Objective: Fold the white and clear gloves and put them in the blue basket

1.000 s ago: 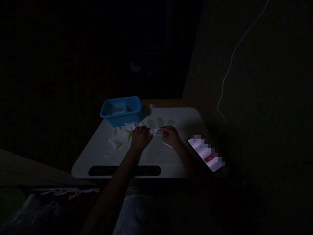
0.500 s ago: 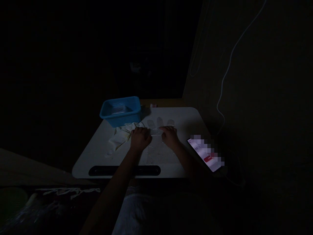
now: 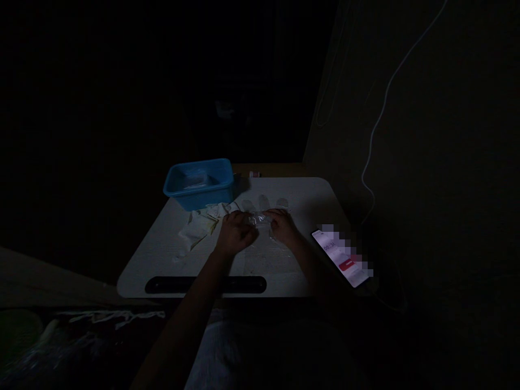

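The scene is very dark. On a small white table [image 3: 162, 254], my left hand [image 3: 236, 234] and my right hand [image 3: 283, 226] rest close together, fingers curled. Between them they pinch a crumpled piece of clear plastic [image 3: 260, 219], part of a thin transparent glove whose fingers [image 3: 264, 202] lie flat on the table just beyond my hands. A heap of pale crumpled gloves [image 3: 199, 226] lies left of my left hand. Behind that heap stands a blue plastic basin [image 3: 199, 184].
A lit phone [image 3: 343, 257] lies at the table's right edge. A dark slot handle [image 3: 205, 284] runs along the near edge. A white cable [image 3: 379, 116] hangs on the wall at right. A small object [image 3: 254, 174] sits behind the table. Pale clutter [image 3: 97, 318] lies lower left.
My hands have drawn slightly closer together, bunching the clear plastic between them. The basin, heap and phone stay put.
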A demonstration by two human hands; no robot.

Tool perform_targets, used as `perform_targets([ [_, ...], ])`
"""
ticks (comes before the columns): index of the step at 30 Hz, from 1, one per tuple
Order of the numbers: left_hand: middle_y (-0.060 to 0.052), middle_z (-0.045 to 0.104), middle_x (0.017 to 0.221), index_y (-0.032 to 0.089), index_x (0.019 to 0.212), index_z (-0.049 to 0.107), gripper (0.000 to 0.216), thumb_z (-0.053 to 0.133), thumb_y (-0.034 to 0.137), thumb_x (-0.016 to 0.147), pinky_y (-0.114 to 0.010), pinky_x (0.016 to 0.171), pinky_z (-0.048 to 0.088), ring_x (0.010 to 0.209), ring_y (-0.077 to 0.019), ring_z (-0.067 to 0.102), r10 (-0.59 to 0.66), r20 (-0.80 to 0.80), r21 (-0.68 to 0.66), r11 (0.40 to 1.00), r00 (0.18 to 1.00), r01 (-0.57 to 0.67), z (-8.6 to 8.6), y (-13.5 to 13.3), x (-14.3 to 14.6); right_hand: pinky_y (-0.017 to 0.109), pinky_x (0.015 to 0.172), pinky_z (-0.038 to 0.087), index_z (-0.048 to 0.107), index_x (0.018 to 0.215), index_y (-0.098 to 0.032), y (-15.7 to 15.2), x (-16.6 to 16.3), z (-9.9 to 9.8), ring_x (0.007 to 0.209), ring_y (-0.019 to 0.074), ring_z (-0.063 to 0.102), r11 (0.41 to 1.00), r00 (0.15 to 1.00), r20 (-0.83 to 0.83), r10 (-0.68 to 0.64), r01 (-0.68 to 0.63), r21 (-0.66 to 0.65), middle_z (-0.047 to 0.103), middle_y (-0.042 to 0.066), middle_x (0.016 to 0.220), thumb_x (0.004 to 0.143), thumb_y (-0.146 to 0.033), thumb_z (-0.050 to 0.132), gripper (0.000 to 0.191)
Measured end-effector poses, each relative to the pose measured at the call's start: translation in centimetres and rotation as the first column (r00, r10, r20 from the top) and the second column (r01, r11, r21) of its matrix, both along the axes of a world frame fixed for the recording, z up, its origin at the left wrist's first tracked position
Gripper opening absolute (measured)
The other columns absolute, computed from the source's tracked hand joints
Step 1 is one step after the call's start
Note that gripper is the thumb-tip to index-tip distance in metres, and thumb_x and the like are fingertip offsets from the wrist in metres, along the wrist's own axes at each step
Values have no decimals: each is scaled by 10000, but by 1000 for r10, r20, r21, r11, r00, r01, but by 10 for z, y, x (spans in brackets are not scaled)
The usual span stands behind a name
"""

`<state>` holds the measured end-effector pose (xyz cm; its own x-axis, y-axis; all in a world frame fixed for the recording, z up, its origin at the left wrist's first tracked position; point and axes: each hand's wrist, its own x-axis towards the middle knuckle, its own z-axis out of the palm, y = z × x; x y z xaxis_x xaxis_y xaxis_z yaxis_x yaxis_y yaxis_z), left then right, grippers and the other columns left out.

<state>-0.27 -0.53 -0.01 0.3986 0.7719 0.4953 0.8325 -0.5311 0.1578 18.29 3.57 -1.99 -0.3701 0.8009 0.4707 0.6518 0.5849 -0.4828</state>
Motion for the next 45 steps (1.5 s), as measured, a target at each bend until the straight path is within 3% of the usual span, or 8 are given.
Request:
perform_targets([
  [4,-40,525,1236,273,901,695,279,495,416,770,-444,890,329,1137,-281,403,30,-88,-12,999,996,-31,-2,-2,3,302,918,407,620,1067,-200,4,2,-3,996,166,540,999,998,-65,-18,20,25,634,27,1076,649,26,402,523],
  [11,-130,325,1409,239,1246,487,475,344,462,852,-533,932,278,1255,-357,291,281,-224,-21,956,933,-293,-11,-22,16,310,915,416,605,1097,-192,5,1,-5,999,171,543,999,998,-58,-3,5,40,631,45,1080,666,12,413,514],
  [18,-153,311,1415,199,1306,411,549,290,497,861,-571,961,237,1281,-364,263,366,-281,-49,918,887,-394,-13,-28,19,313,919,408,615,1092,-188,3,1,-4,995,181,540,998,999,1,-32,32,54,633,50,1074,677,-5,427,490],
  [24,-162,332,1401,190,1303,414,555,290,496,857,-558,956,250,1273,-366,279,367,-283,-52,917,886,-397,-12,-27,18,301,907,406,621,1084,-185,2,0,-1,978,173,550,997,998,33,-56,55,45,645,48,1050,696,-24,428,463],
  [32,-93,409,1361,237,1086,601,386,418,411,794,-502,943,297,1244,-318,335,324,-191,-59,939,927,-340,0,-31,17,322,880,375,674,966,-222,-5,-2,5,938,179,559,988,985,78,-152,152,4,677,26,969,733,-102,471,331],
  [39,-73,615,1101,186,929,667,319,422,291,755,-417,925,357,1067,-258,490,385,57,-3,923,921,-386,1,-32,9,333,859,332,694,845,-239,-11,-4,7,918,175,559,980,972,127,-200,201,7,692,18,913,767,-144,479,248],
  [42,-80,623,1075,167,1047,619,376,391,284,771,-391,911,378,1025,-236,516,382,142,-22,923,913,-383,-1,-30,7,325,848,332,694,840,-232,-11,-3,7,906,173,562,978,971,125,-206,207,5,695,20,899,770,-155,489,230],
  [45,-108,577,1177,136,1212,504,457,329,312,828,-408,928,360,1110,-249,479,393,108,-49,920,913,-390,-4,-27,8,318,840,336,693,818,-224,-10,-3,7,891,172,568,973,966,123,-228,230,-2,697,23,889,772,-162,493,214],
])
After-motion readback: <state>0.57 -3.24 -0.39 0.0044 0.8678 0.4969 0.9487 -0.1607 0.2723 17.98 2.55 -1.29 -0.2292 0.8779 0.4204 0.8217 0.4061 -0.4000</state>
